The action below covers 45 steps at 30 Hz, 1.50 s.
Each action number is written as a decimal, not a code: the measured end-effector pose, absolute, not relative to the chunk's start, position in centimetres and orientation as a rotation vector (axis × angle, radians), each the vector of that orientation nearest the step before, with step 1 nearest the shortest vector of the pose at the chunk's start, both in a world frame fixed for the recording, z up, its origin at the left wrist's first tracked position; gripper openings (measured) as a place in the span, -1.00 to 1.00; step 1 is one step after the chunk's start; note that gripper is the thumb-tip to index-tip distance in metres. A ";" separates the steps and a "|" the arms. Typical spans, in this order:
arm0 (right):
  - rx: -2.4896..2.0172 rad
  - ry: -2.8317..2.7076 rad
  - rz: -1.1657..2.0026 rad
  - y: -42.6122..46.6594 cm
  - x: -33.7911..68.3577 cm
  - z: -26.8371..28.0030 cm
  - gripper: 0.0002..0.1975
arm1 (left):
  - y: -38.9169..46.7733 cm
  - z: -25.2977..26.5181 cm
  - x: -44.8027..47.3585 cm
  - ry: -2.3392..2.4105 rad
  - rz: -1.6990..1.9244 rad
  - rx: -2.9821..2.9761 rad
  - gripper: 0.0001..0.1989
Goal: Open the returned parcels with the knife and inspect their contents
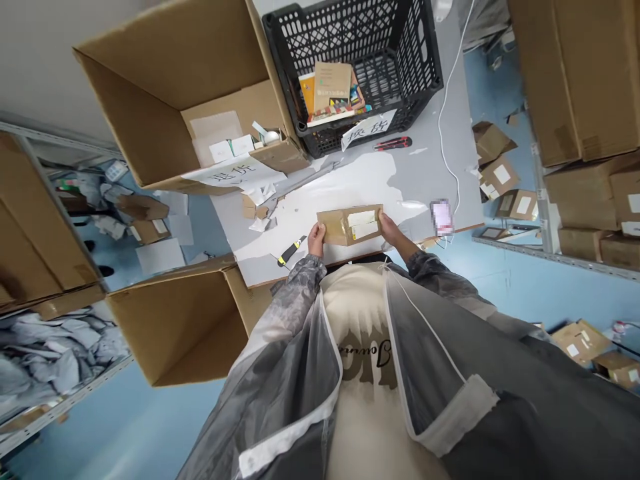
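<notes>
The left hand (pixel 316 241) pinches the left end of a flat brown box (pixel 334 227) and the right hand (pixel 389 227) grips its right end, the box level at the middle of the near edge of the worktop (pixel 423 170), though whether it touches the surface I cannot tell. Toward the near left corner lies a yellow knife (pixel 292 252), and by the near right corner a phone (pixel 442 217). Along the far edge stand a carton (pixel 135 73), at the left corner, and a crate (pixel 325 141), with a red knife (pixel 393 143) just before it.
</notes>
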State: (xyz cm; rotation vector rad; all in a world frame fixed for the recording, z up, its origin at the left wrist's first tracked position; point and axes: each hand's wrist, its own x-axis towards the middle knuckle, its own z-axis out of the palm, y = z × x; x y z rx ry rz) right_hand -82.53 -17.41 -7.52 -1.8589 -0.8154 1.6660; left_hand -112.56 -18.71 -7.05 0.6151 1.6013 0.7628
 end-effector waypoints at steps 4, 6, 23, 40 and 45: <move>-1.989 -0.895 1.612 -14.3 -83.4 -8.0 -0.11 | -18.8 -4.7 -112.1 1.782 0.858 0.661 -0.28; -2.053 -0.928 1.522 -12.8 -84.3 -8.0 -0.17 | -18.3 -4.2 -111.2 1.919 0.823 0.727 -0.37; -1.686 -1.203 1.707 -11.5 -86.4 -6.0 -0.19 | -16.2 -6.7 -111.6 1.811 0.773 0.475 -0.06; -1.786 -0.726 1.797 -13.6 -78.8 -10.2 -0.18 | -17.1 -10.4 -109.2 1.459 0.813 0.231 -0.18; -1.887 -0.947 1.560 -14.2 -80.4 -11.4 0.01 | -17.8 -9.5 -109.9 1.805 0.643 0.686 -0.32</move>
